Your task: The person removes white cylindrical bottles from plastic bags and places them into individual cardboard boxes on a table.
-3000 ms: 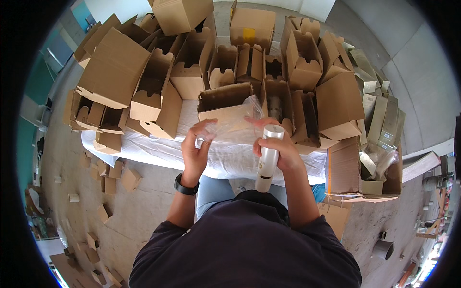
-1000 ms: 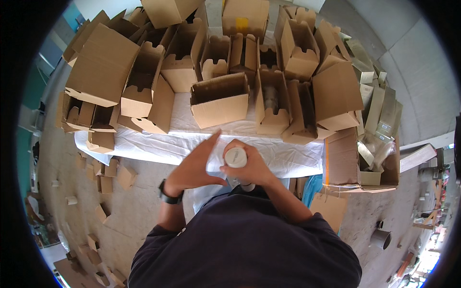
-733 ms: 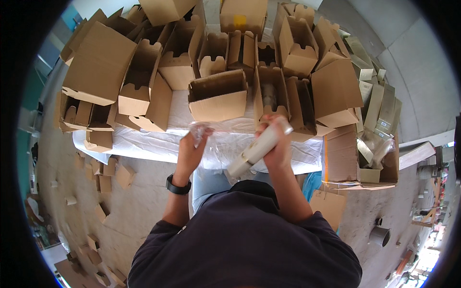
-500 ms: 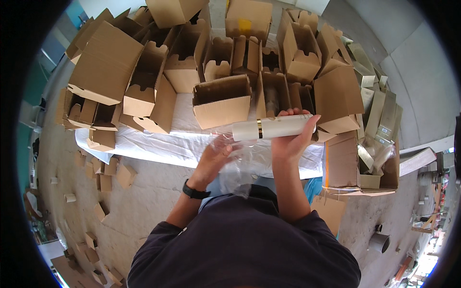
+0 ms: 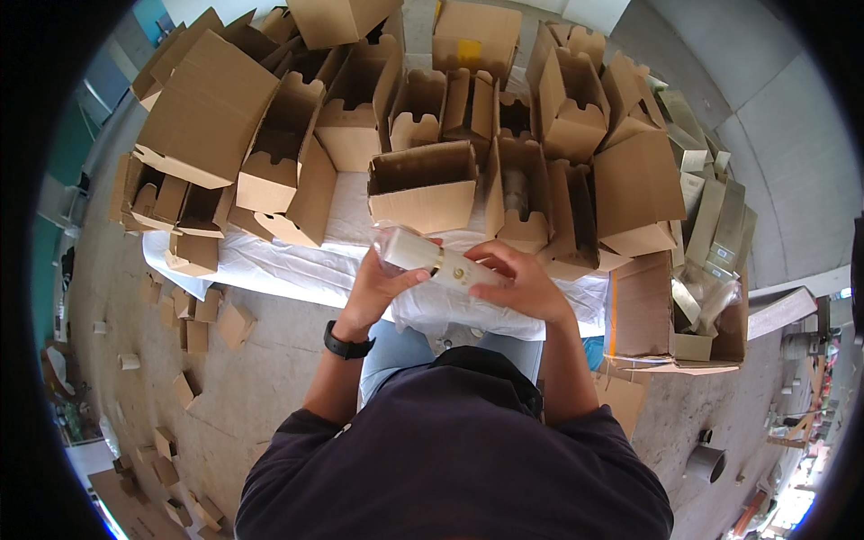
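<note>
A white cylindrical bottle (image 5: 456,270) with a gold band and a small gold emblem lies tilted across my hands, its left end higher. Clear plastic film (image 5: 436,313) wraps that left end and hangs below it. My left hand (image 5: 371,290) is closed around the film-covered end, thumb along the front. At the other end, the fingers and thumb of my right hand (image 5: 529,286) grip the bottle from above. Just beyond my hands stands an open cardboard box (image 5: 423,205), on a table covered with a white cloth (image 5: 337,220).
Many open cardboard boxes (image 5: 270,162) crowd the table's far side and left. To the right, a large carton (image 5: 641,310) holds plastic film and flat pieces, beside a heap of long pale-gold boxes (image 5: 729,225). Small cardboard pieces (image 5: 236,326) lie on the floor at left.
The bottle has come down closer to me and tilted. My left hand has drawn the plastic film over its left end. My right hand has shifted from beneath to a grip on top.
</note>
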`<state>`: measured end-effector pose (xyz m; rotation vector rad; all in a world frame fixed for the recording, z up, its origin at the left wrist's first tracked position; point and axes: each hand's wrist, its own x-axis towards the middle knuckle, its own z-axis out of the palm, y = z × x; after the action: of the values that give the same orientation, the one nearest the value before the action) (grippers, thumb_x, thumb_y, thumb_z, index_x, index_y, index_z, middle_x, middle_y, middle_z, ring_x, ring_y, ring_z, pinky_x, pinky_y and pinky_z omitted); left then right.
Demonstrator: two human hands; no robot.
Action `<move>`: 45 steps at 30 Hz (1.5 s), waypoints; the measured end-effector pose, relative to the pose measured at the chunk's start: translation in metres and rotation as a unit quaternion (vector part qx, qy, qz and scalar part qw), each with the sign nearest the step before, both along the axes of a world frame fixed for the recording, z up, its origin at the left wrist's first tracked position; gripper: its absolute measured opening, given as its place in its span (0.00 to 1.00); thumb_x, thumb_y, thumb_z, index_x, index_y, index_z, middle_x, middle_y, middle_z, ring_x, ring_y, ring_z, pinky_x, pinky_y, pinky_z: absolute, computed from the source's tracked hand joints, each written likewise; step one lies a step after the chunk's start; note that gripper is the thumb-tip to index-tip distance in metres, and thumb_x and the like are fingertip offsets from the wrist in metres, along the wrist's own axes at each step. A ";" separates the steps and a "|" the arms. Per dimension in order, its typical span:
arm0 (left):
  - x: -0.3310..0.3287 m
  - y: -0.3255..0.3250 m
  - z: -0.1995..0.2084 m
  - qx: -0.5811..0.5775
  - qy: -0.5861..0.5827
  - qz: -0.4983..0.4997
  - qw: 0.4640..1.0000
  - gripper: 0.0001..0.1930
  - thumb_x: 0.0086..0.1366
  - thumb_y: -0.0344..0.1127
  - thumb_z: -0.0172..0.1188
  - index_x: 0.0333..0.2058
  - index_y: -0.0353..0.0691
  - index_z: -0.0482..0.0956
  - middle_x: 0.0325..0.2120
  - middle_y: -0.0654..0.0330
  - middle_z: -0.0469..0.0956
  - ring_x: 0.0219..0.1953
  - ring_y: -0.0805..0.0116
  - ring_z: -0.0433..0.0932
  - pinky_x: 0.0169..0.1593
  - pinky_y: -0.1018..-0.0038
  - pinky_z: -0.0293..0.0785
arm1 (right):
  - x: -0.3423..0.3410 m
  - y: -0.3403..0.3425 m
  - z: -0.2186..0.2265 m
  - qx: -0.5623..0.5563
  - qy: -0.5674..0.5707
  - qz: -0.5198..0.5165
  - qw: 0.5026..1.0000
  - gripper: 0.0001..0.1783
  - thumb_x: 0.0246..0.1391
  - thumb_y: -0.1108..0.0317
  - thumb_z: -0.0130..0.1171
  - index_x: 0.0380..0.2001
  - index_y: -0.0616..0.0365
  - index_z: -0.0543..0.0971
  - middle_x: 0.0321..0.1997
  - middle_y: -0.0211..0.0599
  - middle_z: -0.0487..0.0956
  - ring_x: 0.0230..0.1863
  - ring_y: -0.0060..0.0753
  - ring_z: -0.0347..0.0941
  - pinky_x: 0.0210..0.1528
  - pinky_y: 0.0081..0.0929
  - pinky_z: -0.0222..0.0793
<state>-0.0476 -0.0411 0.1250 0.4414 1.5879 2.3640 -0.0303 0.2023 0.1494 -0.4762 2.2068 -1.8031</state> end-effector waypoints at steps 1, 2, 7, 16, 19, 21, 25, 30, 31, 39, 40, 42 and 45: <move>0.000 0.005 -0.001 0.001 0.006 -0.009 1.000 0.28 0.59 0.28 0.66 0.55 0.35 0.63 0.51 0.49 0.74 0.57 0.58 0.72 0.60 0.63 0.68 | 0.001 -0.006 0.005 0.041 0.019 0.013 0.999 0.30 0.47 0.61 0.68 0.52 0.61 0.70 0.46 0.45 0.77 0.49 0.41 0.75 0.52 0.32 0.68; 0.001 0.008 0.000 0.004 0.001 -0.008 1.000 0.28 0.59 0.28 0.66 0.55 0.35 0.63 0.51 0.49 0.74 0.57 0.58 0.72 0.60 0.63 0.68 | 0.002 -0.011 0.009 0.083 0.037 0.026 0.996 0.31 0.46 0.60 0.69 0.52 0.61 0.70 0.46 0.47 0.78 0.50 0.43 0.75 0.53 0.32 0.68; 0.001 0.009 0.001 0.007 -0.022 -0.011 1.000 0.28 0.60 0.28 0.65 0.55 0.35 0.62 0.52 0.47 0.72 0.58 0.58 0.71 0.60 0.63 0.68 | 0.004 -0.017 0.017 0.117 0.035 0.042 0.992 0.33 0.47 0.60 0.67 0.53 0.61 0.67 0.45 0.52 0.78 0.48 0.48 0.76 0.51 0.32 0.67; -0.002 0.008 0.004 0.075 -0.046 0.179 0.980 0.22 0.68 0.31 0.55 0.57 0.34 0.61 0.49 0.55 0.70 0.52 0.61 0.73 0.54 0.61 0.74 | 0.005 -0.022 0.003 0.075 0.118 -0.134 0.981 0.36 0.46 0.61 0.68 0.56 0.61 0.66 0.46 0.52 0.77 0.49 0.48 0.76 0.51 0.33 0.68; -0.002 0.006 -0.005 0.065 -0.056 0.170 0.982 0.19 0.69 0.31 0.53 0.56 0.34 0.64 0.51 0.55 0.69 0.51 0.62 0.73 0.55 0.59 0.74 | 0.004 -0.018 -0.003 0.048 0.101 -0.178 0.978 0.36 0.46 0.61 0.69 0.57 0.62 0.66 0.47 0.50 0.78 0.49 0.43 0.76 0.52 0.32 0.68; -0.002 0.006 -0.011 0.057 -0.060 0.155 0.984 0.18 0.69 0.31 0.53 0.55 0.33 0.65 0.51 0.55 0.69 0.51 0.63 0.72 0.56 0.60 0.73 | 0.004 -0.017 -0.007 0.032 0.095 -0.192 0.976 0.35 0.48 0.60 0.68 0.57 0.62 0.66 0.47 0.50 0.77 0.49 0.43 0.75 0.53 0.32 0.68; -0.001 0.005 -0.018 0.033 -0.059 0.144 0.987 0.15 0.70 0.32 0.52 0.52 0.33 0.69 0.51 0.56 0.71 0.50 0.66 0.72 0.57 0.64 0.70 | 0.004 -0.018 -0.010 -0.019 0.082 -0.174 0.981 0.31 0.55 0.60 0.63 0.56 0.63 0.66 0.47 0.48 0.77 0.45 0.37 0.77 0.49 0.31 0.70; 0.001 0.002 -0.013 -0.033 -0.058 0.149 0.987 0.13 0.70 0.33 0.53 0.50 0.33 0.74 0.47 0.59 0.76 0.49 0.73 0.72 0.54 0.74 0.67 | 0.000 -0.009 -0.010 -0.248 -0.147 -0.094 0.953 0.24 0.63 0.57 0.53 0.55 0.62 0.66 0.44 0.43 0.77 0.40 0.31 0.78 0.44 0.30 0.73; 0.000 0.003 -0.016 -0.053 -0.041 0.155 0.986 0.13 0.69 0.33 0.54 0.49 0.33 0.76 0.45 0.60 0.78 0.48 0.75 0.72 0.53 0.76 0.67 | -0.001 -0.011 -0.013 -0.313 -0.156 -0.084 0.933 0.24 0.64 0.57 0.52 0.55 0.62 0.66 0.44 0.43 0.77 0.41 0.33 0.78 0.45 0.32 0.74; 0.004 0.005 -0.023 -0.158 -0.028 0.167 0.973 0.12 0.65 0.30 0.60 0.45 0.31 0.79 0.40 0.61 0.81 0.42 0.78 0.75 0.49 0.80 0.69 | -0.004 -0.024 -0.004 -0.449 -0.138 -0.132 0.873 0.26 0.62 0.65 0.54 0.58 0.63 0.58 0.53 0.47 0.71 0.56 0.46 0.72 0.56 0.43 0.71; 0.004 0.004 -0.024 -0.165 -0.029 0.162 0.972 0.12 0.65 0.29 0.60 0.45 0.31 0.79 0.40 0.61 0.81 0.42 0.78 0.75 0.49 0.80 0.70 | -0.006 -0.022 -0.003 -0.438 -0.127 -0.151 0.877 0.26 0.61 0.66 0.55 0.57 0.64 0.59 0.53 0.47 0.71 0.57 0.45 0.72 0.56 0.44 0.70; 0.004 0.005 -0.023 -0.192 -0.029 0.142 0.970 0.12 0.64 0.28 0.60 0.46 0.30 0.79 0.39 0.60 0.81 0.42 0.78 0.76 0.48 0.80 0.71 | -0.011 -0.017 -0.001 -0.413 -0.105 -0.189 0.885 0.26 0.60 0.69 0.56 0.57 0.64 0.59 0.53 0.47 0.71 0.57 0.44 0.71 0.57 0.44 0.69; 0.007 0.009 -0.023 -0.204 -0.039 0.098 0.973 0.13 0.64 0.28 0.60 0.46 0.29 0.78 0.39 0.60 0.81 0.43 0.76 0.77 0.48 0.79 0.72 | -0.020 -0.014 0.005 -0.430 -0.089 -0.173 0.882 0.27 0.59 0.70 0.57 0.57 0.64 0.59 0.53 0.44 0.70 0.57 0.42 0.70 0.58 0.43 0.68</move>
<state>-0.0406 -0.0318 0.1025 0.1074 2.0944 2.0674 -0.0500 0.1885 0.1540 -0.0387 1.3165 -2.8501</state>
